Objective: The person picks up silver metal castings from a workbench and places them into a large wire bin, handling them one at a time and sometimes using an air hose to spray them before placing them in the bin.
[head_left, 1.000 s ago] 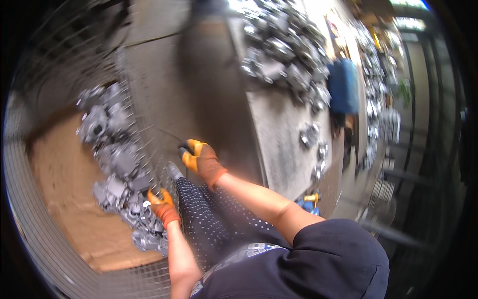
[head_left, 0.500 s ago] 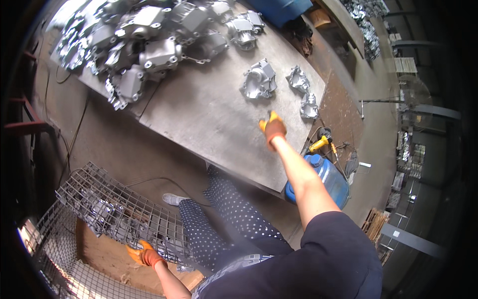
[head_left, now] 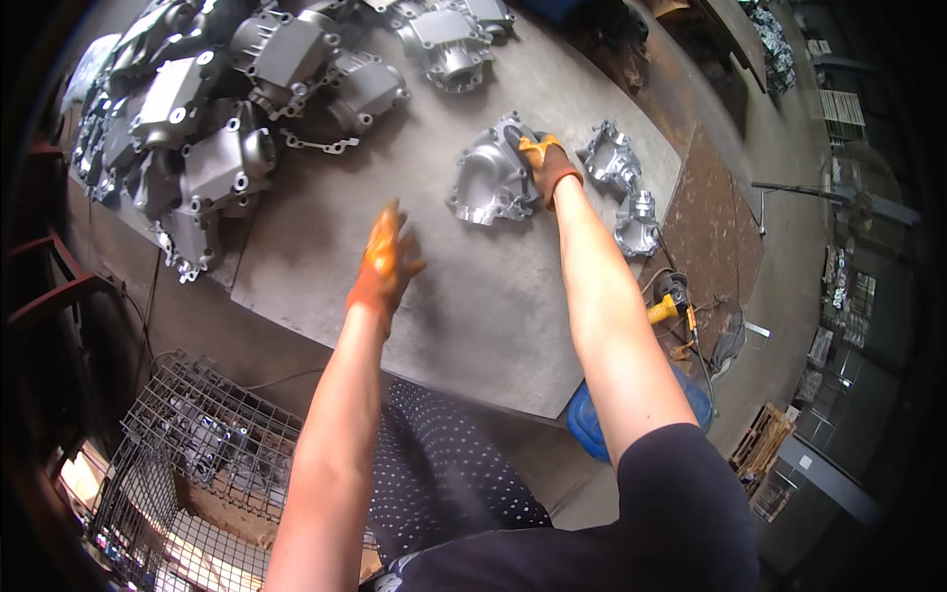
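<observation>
Both my hands wear orange-brown work gloves. My right hand [head_left: 549, 170] is at the right edge of a grey cast-metal housing [head_left: 483, 183], its fingers closed on the rim. The housing lies on the metal table [head_left: 493, 335] with its hollow side up. Over the table, left of that housing, my left hand [head_left: 387, 261] is open and empty, a little blurred by motion. Two smaller shiny castings, an upper one [head_left: 612, 156] and a lower one [head_left: 637, 224], lie just right of my right hand.
A heap of similar housings [head_left: 212, 163] covers the table's left end. Below right stand a blue plastic can [head_left: 592, 424] and a yellow power tool [head_left: 663, 310]. A wire-mesh cage [head_left: 212, 434] holding metal parts stands at the lower left.
My left hand has come up from the mesh cage to over the table. My right hand has moved forward onto the housing. The view has shifted closer to the table.
</observation>
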A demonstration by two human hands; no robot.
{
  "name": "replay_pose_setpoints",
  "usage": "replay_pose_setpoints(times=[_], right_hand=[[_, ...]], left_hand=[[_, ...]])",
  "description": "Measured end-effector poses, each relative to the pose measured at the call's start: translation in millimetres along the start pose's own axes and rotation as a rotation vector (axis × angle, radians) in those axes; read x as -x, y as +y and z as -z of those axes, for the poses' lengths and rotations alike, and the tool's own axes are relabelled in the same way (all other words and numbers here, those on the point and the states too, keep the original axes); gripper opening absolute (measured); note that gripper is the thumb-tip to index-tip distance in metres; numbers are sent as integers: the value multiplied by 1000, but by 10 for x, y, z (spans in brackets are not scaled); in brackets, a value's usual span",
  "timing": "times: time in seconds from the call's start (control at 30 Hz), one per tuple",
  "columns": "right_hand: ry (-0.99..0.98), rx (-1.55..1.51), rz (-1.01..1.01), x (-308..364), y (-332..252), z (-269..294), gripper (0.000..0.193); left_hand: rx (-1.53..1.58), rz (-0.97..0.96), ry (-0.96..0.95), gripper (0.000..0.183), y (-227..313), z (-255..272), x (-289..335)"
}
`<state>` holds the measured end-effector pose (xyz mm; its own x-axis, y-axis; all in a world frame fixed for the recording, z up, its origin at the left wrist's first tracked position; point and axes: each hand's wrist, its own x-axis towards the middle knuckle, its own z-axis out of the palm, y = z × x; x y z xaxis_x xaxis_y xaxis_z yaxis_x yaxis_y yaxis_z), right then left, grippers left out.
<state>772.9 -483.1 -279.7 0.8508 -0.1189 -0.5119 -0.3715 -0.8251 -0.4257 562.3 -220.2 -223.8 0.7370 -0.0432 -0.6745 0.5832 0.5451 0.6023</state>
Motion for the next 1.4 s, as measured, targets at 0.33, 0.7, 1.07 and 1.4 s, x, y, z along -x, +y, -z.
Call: replay_pose_setpoints(times=[0.33, 0.7, 1.07, 1.4], right_hand=[[-361, -965, 214, 1182, 174, 52, 32], [-442, -419, -169, 2157, 515, -607, 69], [-797, -371, 242, 4648, -1333, -1686, 27], [-1261, -46, 1187, 7033, -3576, -3411, 36]], left_hand=[[-151, -5, 207, 59, -10, -560, -606], [-42, 163, 143, 81, -374, 4, 609], [447, 80, 208, 52, -998, 1947, 3399], [763, -826, 762, 73, -1508, 3600, 5652]])
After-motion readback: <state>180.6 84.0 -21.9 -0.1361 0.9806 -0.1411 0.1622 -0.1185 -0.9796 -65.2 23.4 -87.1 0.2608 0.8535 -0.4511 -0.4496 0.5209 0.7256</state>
